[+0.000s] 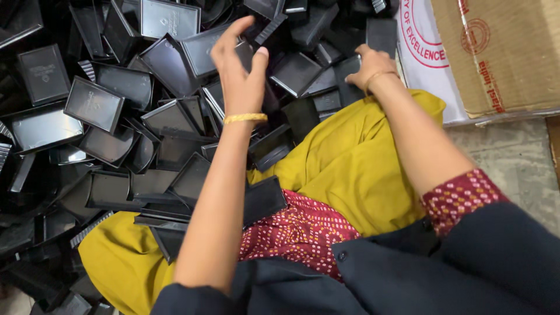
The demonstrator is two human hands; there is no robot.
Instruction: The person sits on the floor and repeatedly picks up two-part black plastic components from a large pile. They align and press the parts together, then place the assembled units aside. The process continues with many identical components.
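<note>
Black trays [93,104]: shallow rectangular plastic pieces, glossy inside, heaped in a loose pile that fills the left and upper part of the view; they lie tilted and overlapping at every angle, some face up, some on edge.
Left fingers [238,30]: spread wide and slightly curled, thumb out to the right; nothing is clamped between them.
Left hand [239,73]: raised over the middle of the pile, back of the hand toward the camera, just above a tilted tray; whether the palm touches it cannot be told.
Left wrist: carries a thin yellow bangle [245,118].
Right fingers: curled down and away from the camera, hidden behind the knuckles; their hold cannot be told.
Right hand [371,65]: rests at the far edge of the pile, against a dark tray [349,70] next to the yellow cloth; a thin bangle circles the wrist.
Tray on lap [263,200]: one black piece lies flat on the lap, partly under the left forearm.
Yellow cloth [344,157]: drapes over the knees, with trays lapping onto its left and upper edges.
Red dotted fabric [297,230]: shows on the lap and at the right sleeve cuff.
Dark jacket [443,268]: fills the lower right corner.
Cardboard box [501,52]: stands at upper right, well apart from the left hand, near the right hand, on a grey floor [513,163].
</note>
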